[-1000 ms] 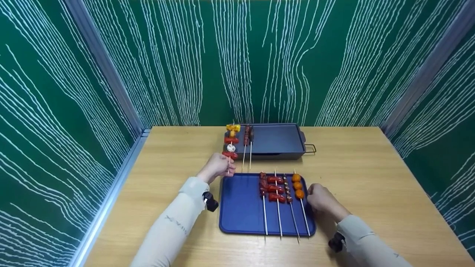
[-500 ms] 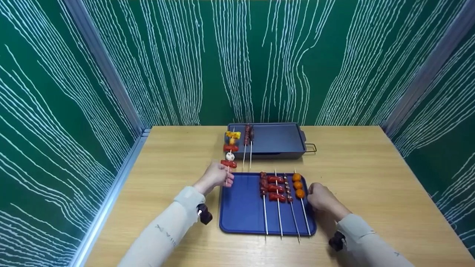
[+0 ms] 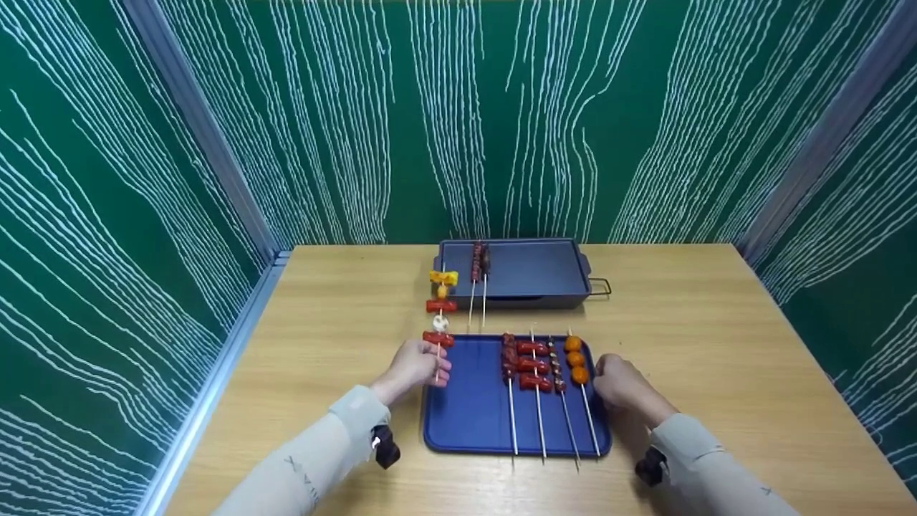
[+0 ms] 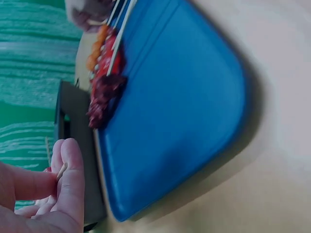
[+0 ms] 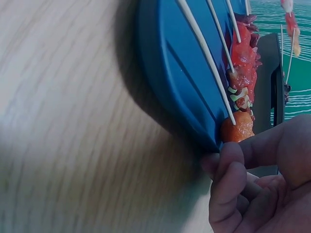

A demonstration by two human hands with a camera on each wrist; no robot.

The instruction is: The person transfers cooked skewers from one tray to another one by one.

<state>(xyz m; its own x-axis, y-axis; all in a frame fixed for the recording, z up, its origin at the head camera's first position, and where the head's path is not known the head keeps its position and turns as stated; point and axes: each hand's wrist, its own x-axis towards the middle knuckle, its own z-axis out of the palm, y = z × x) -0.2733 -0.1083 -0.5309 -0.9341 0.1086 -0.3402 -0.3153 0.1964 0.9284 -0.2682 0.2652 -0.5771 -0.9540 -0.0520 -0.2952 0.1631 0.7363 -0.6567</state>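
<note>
My left hand (image 3: 415, 364) pinches the bare lower end of a skewer (image 3: 440, 307) between thumb and fingers, over the left edge of the blue tray (image 3: 466, 419). That skewer carries red sausage pieces, a white round piece and yellow pieces at its tip. In the left wrist view the stick's end pokes out between the thumb and fingers. My right hand (image 3: 622, 383) grips the tray's right rim with curled fingers, beside the skewer of orange balls (image 3: 575, 360). On the tray's right half also lie a dark red meat skewer (image 3: 509, 355), a sausage skewer (image 3: 534, 365) and a thin mixed skewer (image 3: 556, 364).
Behind the tray stands a dark grey grill (image 3: 534, 269) with a wire handle (image 3: 600, 287) on its right. Two thin meat skewers (image 3: 477, 265) lie on its left part, their sticks overhanging the front. A green wall (image 3: 544, 107) rises behind the wooden table (image 3: 716, 344).
My left hand has drawn the skewer back from the grill's left side toward me, over the tray's left edge. My right hand has stayed at the tray rim.
</note>
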